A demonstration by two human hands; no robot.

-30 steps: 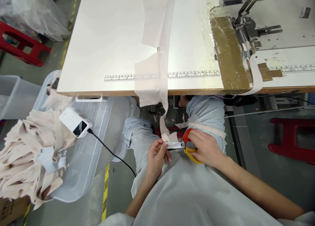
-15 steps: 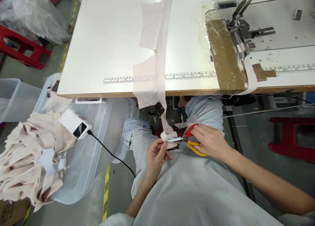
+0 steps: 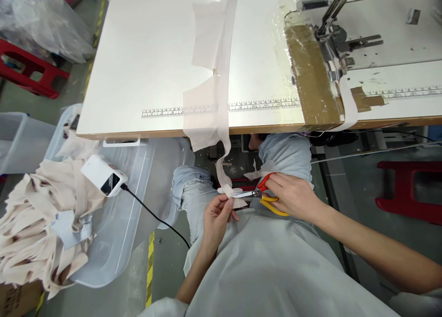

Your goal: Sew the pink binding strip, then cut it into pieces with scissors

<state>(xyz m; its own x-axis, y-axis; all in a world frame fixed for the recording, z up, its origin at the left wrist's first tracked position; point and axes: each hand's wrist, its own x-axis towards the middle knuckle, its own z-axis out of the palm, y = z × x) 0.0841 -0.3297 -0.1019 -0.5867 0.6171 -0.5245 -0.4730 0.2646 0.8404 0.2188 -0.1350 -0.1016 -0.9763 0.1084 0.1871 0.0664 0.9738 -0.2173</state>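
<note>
Over my lap, my left hand (image 3: pixel 217 216) pinches the end of a pale pink fabric strip (image 3: pixel 223 119) between thumb and fingers. This strip runs down from the white table and hangs over its front edge. My right hand (image 3: pixel 292 193) has its fingers in the red and yellow handles of a pair of scissors (image 3: pixel 254 194). The blades point left and lie at the pinched fabric, close to my left fingertips. Whether they are cutting through the cloth I cannot tell.
A sewing machine (image 3: pixel 333 50) stands on the white table (image 3: pixel 155 54) at the right, a fabric band hanging from it. On the left, a clear plastic bin (image 3: pixel 113 248) holds pale fabric strips (image 3: pixel 41 216) and a white power bank (image 3: pixel 103 174) with a black cable. Red stools (image 3: pixel 410 190) flank the table.
The hanging end of the strip has slackened and bowed to the left. Both hands keep nearly the same place, and the view has shifted slightly.
</note>
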